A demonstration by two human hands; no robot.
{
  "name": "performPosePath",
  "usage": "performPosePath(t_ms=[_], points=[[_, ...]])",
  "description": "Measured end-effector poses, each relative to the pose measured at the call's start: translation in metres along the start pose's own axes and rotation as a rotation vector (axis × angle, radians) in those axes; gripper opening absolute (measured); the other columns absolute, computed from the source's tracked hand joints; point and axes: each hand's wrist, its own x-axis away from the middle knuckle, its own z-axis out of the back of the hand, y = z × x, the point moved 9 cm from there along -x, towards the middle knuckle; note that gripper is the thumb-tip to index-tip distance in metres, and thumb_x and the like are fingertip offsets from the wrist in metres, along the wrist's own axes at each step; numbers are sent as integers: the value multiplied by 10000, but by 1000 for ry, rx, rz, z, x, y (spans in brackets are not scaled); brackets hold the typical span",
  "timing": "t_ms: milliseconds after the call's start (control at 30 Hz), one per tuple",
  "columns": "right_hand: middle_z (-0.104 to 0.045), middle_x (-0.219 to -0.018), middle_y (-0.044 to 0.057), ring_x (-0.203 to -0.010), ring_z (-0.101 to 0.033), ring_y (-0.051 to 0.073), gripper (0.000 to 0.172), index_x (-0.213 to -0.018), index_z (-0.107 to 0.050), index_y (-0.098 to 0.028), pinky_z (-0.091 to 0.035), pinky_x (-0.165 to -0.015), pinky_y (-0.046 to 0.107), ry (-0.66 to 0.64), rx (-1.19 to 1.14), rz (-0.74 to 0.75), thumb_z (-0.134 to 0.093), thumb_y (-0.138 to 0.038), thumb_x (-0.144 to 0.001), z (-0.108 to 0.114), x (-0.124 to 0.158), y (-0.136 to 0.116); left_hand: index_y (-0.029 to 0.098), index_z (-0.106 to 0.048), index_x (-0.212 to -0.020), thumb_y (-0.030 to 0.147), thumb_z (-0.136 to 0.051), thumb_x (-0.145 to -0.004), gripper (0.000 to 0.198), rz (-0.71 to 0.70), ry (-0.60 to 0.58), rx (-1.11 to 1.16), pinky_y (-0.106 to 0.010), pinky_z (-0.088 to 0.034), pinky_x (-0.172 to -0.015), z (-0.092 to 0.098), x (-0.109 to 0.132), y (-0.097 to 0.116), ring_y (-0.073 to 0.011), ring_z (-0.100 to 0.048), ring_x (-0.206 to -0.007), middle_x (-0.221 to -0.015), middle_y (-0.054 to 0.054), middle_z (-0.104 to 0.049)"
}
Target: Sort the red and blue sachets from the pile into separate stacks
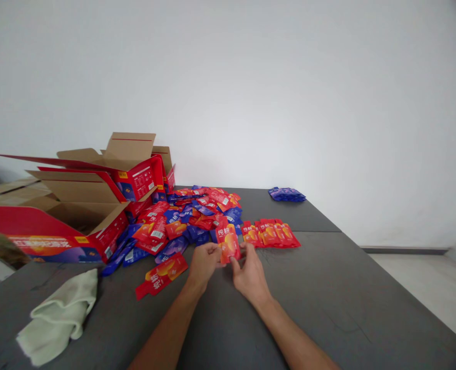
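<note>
A red pouch with orange fruit print (228,240) is held just above the table between my two hands. My left hand (205,264) pinches its left edge, and my right hand (250,272) grips its lower right side. Right of it lies an overlapping row of red pouches (272,234). A heap of mixed red and blue pouches (189,213) spreads behind my left hand. One loose red pouch (162,275) rests left of my left wrist.
Open red cardboard boxes (66,241) stand at the left. A pale green cloth (60,316) lies crumpled at the front left of the dark table (312,308). Stacked blue pouches (286,194) sit at the far right, near a white wall (289,92).
</note>
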Motion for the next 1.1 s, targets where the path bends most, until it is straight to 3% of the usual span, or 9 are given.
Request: performPosePath(t_ms=[100, 200, 367, 600, 800, 1000, 1100], points=[[-578, -1173, 127, -1072, -540, 261, 390, -1153, -495, -187, -455, -924, 402, 22, 178, 135, -635, -269, -799, 0, 6, -22, 120, -705, -831, 360, -674, -731, 261, -17, 11, 10, -290, -556, -598, -2, 0, -1, -157, -651, -602, -767, -72, -718], [-559, -1216, 124, -1092, -508, 279, 419, -1157, -514, -198, -442, -935, 431, -16, 325, 139, -678, -278, -780, -3, 8, -27, 116, -707, -890, 365, -681, -732, 296, -23, -4, 4, -269, -534, -592, -5, -1, -4, -156, -651, -612, -791, -79, -724], [-559, -1223, 123, -1072, -497, 283, 422, -1177, -536, -190, -435, -911, 429, -20, 398, 81, -673, -300, -794, -4, 7, -19, 119, -699, -913, 371, -694, -729, 313, -25, -16, -10, -244, -504, -613, -8, -2, -8, -178, -677, -720, -864, -96, -735], [-531, -1278, 136, -1113, -465, 314, 478, -1233, -530, -198, -433, -896, 458, 6, 435, 77, -670, -308, -790, -2, 8, -18, 120, -681, -960, 333, -665, -759, 294, -45, -39, 1, -252, -505, -637, -14, -1, -7, -170, -677, -709, -854, -94, -738], [-548, -1241, 137, -1107, -474, 296, 388, -1190, -553, -178, -430, -949, 461, 36, 393, 148, -631, -245, -816, -3, 5, -14, 117, -683, -979, 342, -668, -768, 310, -13, -33, 12, -256, -518, -643, -15, -3, -12, -174, -681, -729, -890, -110, -735], [-545, -1278, 168, -1150, -459, 310, 366, -1184, -579, -141, -423, -969, 470, 84, 425, 203, -604, -262, -840, 1, -1, -5, 133, -680, -1043, 298, -681, -778, 313, 10, -117, 91, -301, -557, -771, -29, 0, -12, -199, -702, -863, -1007, -121, -733], [-551, -1279, 191, -1149, -454, 316, 371, -1167, -607, -103, -407, -979, 459, 108, 492, 198, -608, -302, -854, 7, -9, 6, 116, -645, -1072, 276, -710, -770, 348, 57, -96, 143, -351, -566, -827, -29, 0, -17, -224, -711, -900, -1044, -155, -725]])
